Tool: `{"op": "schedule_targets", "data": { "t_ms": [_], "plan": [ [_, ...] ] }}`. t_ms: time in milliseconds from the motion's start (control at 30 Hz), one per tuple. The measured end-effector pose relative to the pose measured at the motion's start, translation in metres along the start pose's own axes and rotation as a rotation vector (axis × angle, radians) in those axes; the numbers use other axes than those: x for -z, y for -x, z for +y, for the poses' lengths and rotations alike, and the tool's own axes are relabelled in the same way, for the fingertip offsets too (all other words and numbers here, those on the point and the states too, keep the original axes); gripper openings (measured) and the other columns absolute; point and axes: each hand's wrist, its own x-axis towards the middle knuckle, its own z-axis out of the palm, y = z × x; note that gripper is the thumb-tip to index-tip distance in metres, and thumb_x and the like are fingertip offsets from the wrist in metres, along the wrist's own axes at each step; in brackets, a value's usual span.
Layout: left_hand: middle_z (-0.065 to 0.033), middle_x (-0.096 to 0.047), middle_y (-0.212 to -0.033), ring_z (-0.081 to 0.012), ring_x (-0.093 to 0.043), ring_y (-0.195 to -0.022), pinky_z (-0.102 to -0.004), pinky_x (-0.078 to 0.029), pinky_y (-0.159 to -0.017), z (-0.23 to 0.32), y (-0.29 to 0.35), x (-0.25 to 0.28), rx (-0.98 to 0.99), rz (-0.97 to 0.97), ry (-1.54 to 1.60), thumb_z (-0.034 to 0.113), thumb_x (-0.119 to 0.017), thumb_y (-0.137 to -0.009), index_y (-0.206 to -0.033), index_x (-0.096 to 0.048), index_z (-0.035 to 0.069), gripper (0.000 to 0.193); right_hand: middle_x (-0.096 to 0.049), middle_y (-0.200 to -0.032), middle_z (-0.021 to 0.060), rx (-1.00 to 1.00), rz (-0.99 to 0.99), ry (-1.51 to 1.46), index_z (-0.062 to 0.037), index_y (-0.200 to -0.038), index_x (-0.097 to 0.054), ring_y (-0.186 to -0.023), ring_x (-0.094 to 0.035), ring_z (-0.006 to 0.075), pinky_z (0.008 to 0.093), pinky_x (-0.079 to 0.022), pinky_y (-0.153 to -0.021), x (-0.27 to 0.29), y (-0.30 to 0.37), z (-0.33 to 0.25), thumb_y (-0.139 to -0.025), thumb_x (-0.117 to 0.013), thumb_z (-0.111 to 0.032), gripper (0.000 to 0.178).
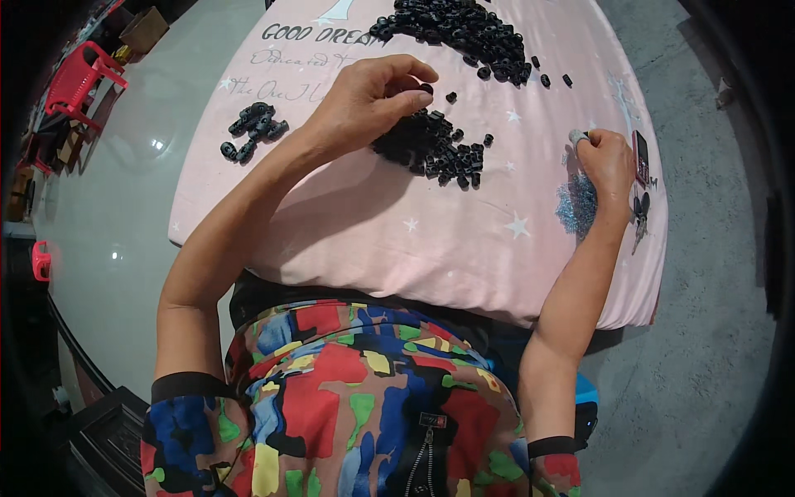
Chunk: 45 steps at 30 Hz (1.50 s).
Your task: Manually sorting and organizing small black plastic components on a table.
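Observation:
My left hand point(364, 98) is over the middle of the pink cloth, thumb and forefinger pinched on a small black plastic part point(426, 88). Just below it lies a heap of small black plastic pieces point(443, 149), partly hidden by the hand. My right hand point(605, 161) is closed at the right side of the cloth, a whitish covering point(577, 137) on one fingertip. What its fingers hold, if anything, is too small to make out. Nearest to it is a pile of tiny shiny silvery-blue metal pieces point(574, 205), partly behind the wrist.
A larger heap of black parts point(464, 29) lies at the far side. Several assembled-looking black pieces point(251, 131) sit at the left. A phone point(641, 157) and keys point(640, 222) lie by the right edge. A red chair point(83, 83) stands on the floor at left.

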Motion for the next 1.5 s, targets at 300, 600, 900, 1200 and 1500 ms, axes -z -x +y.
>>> {"op": "schedule_targets", "data": {
  "t_ms": [300, 600, 900, 1200, 1500],
  "plan": [
    [0.0025, -0.067, -0.093, -0.0046, -0.055, -0.078, -0.0204, -0.048, -0.073, -0.014, 0.006, 0.000, 0.114, -0.003, 0.135, 0.019, -0.071, -0.093, -0.115, -0.069, 0.004, 0.026, -0.067, -0.069, 0.0179, 0.008, -0.226, -0.077, -0.0026, -0.081, -0.074, -0.066, -0.067, 0.0327, 0.0423, -0.050, -0.066, 0.005, -0.001, 0.007, -0.074, -0.069, -0.028, 0.027],
    [0.0034, -0.066, -0.087, -0.0035, -0.055, -0.075, -0.0189, -0.046, -0.068, -0.011, 0.010, -0.006, 0.082, -0.001, 0.131, 0.019, -0.071, -0.093, -0.114, -0.070, 0.005, 0.025, -0.067, -0.069, 0.0165, 0.026, -0.249, -0.193, 0.0021, -0.084, -0.073, -0.063, -0.066, 0.0227, 0.0361, -0.049, -0.064, 0.008, 0.005, 0.000, -0.072, -0.067, -0.015, 0.022],
    [0.0041, -0.065, -0.085, -0.0036, -0.055, -0.074, -0.0189, -0.046, -0.067, -0.006, 0.011, -0.007, 0.084, -0.020, 0.133, 0.019, -0.071, -0.093, -0.115, -0.070, 0.005, 0.025, -0.063, -0.063, 0.0058, 0.065, -0.312, -0.565, 0.0043, -0.084, -0.071, -0.060, -0.056, 0.0107, 0.0291, -0.046, -0.060, -0.010, -0.002, 0.011, -0.073, -0.063, -0.008, 0.019],
    [0.0033, -0.066, -0.088, -0.0042, -0.055, -0.076, -0.0192, -0.047, -0.069, -0.007, 0.011, -0.005, 0.084, -0.018, 0.125, 0.019, -0.071, -0.093, -0.115, -0.069, 0.004, 0.026, -0.063, -0.064, 0.0044, 0.017, -0.321, -0.339, 0.0038, -0.081, -0.072, -0.061, -0.056, 0.0094, 0.0287, -0.045, -0.058, 0.001, 0.004, 0.002, -0.075, -0.067, -0.011, 0.017],
    [0.0011, -0.067, -0.086, -0.0039, -0.059, -0.078, -0.0197, -0.049, -0.070, -0.007, 0.016, -0.011, -0.024, -0.010, -0.047, 0.011, -0.069, -0.094, -0.116, -0.068, 0.001, 0.024, -0.064, -0.073, -0.0025, -0.038, -0.420, -0.846, 0.0036, -0.091, -0.073, -0.062, -0.053, 0.0046, 0.0211, -0.040, -0.055, -0.007, 0.002, 0.006, -0.082, -0.064, -0.008, 0.017]
  ]
}}
